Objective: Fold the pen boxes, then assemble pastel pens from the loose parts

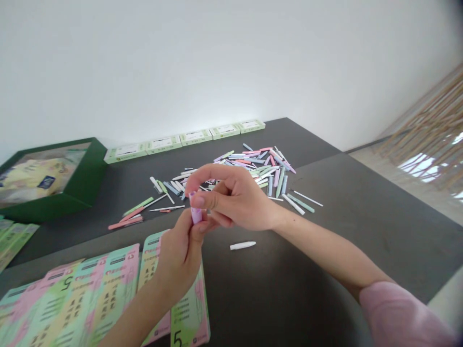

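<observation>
A short purple pen part [196, 214] stands roughly upright between my two hands. My left hand [184, 246] grips its lower part. From above, my right hand [231, 195] pinches the top of it between thumb and fingers. A white pen cap [242, 246] lies alone on the dark table to the right of my left hand. Behind my hands spreads a loose pile of pastel pens, caps and thin refills [277, 177]. Several pink, green and white pen parts [132, 216] lie to the left of the pile.
Colourful printed packs [112, 289] overlap at the front left, partly under my left forearm. A green box [81, 185] with plastic bags stands at the left. Several small boxes [162, 143] line the wall on the dark table [361, 207].
</observation>
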The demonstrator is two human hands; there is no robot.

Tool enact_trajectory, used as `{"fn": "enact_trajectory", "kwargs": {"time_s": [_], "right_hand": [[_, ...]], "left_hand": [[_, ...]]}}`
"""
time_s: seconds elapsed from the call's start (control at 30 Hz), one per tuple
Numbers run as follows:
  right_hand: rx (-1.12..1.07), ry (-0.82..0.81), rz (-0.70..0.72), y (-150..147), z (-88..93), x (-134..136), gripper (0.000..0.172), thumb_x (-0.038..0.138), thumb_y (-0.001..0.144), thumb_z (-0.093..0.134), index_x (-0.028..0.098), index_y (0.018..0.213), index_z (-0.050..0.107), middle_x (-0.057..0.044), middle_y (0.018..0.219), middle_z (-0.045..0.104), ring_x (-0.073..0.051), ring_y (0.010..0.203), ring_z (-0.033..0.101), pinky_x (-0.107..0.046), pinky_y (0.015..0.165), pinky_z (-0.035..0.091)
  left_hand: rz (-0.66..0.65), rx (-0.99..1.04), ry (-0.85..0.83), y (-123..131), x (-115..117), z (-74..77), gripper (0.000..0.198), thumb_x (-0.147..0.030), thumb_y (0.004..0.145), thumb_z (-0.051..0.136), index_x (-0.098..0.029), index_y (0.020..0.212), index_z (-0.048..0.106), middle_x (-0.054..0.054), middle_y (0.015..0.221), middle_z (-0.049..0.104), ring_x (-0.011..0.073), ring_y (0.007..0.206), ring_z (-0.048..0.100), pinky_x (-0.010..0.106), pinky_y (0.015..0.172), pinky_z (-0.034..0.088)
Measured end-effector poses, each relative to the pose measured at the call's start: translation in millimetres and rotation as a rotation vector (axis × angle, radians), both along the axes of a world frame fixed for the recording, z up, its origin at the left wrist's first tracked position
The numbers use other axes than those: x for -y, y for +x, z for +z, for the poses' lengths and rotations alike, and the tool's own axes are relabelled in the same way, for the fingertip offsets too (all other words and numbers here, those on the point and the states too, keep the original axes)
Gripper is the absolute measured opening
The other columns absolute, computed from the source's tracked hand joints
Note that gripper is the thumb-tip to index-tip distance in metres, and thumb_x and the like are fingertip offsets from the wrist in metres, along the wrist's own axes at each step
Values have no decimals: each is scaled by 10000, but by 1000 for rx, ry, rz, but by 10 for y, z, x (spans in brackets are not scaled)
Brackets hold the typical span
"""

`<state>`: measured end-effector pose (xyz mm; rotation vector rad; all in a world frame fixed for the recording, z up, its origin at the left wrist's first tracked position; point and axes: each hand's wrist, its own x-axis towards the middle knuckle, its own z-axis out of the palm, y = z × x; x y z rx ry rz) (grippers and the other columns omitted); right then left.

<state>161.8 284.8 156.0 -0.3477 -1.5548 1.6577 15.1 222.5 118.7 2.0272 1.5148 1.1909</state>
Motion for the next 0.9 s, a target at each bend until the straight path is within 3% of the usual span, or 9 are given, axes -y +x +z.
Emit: {"fn": "enact_trajectory", "kwargs": {"time_s": [0.3,0.4,0.5,0.6,0.7,0.8,0.9], "right_hand": [[59,11,-32,-27,-54,54,146,269,837,668,181,859,553,130,424,426,-30,341,392,-131,352,303],[191,174,-119,6,-31,79,113,287,884,601,176,897,585,66,648,591,-14,414,458,-140,418,356],[336,452,-291,41,53,120,161,294,947,502,189,984,617,16,884,678,-32,556,557,-171,569,425],[620,759,-395,60,211,155,262,241,977,400,204,1060,646,8,792,689,-94,650,602,-217,606,399],[798,991,-380,90,405,153,321,186,953,387,236,1170,619,38,635,627,-101,538,525,-242,514,302],[859,1129,-403,148,592,98,281,200,904,486,260,1133,637,65,513,491,-83,454,400,-255,482,210],[785,1098,-382,187,758,22,117,186,870,571,248,849,668,67,474,405,-55,487,421,-233,487,198]], "left_hand": [[49,-49,152,-8,-8,52,177,-268,892,470,-245,718,488,-85,451,506,114,346,439,245,377,252],[17,-55,124,-55,-11,79,181,-259,906,463,-242,735,518,-80,504,548,106,399,479,231,413,303],[16,-5,101,-62,-6,160,230,-299,930,461,-234,717,519,-71,539,535,98,452,471,221,452,339],[7,136,90,-25,-10,273,289,-380,947,468,-222,710,521,-66,552,475,88,459,394,214,452,349],[-50,386,41,21,-24,381,329,-440,916,535,-207,684,530,-66,560,464,66,449,376,179,415,352],[-141,611,-52,54,-37,455,267,-445,872,608,-202,764,595,-50,641,614,72,522,567,171,516,515],[-229,768,-146,85,-47,497,231,-440,863,622,-210,853,629,-12,801,748,161,745,733,315,717,639]]}}
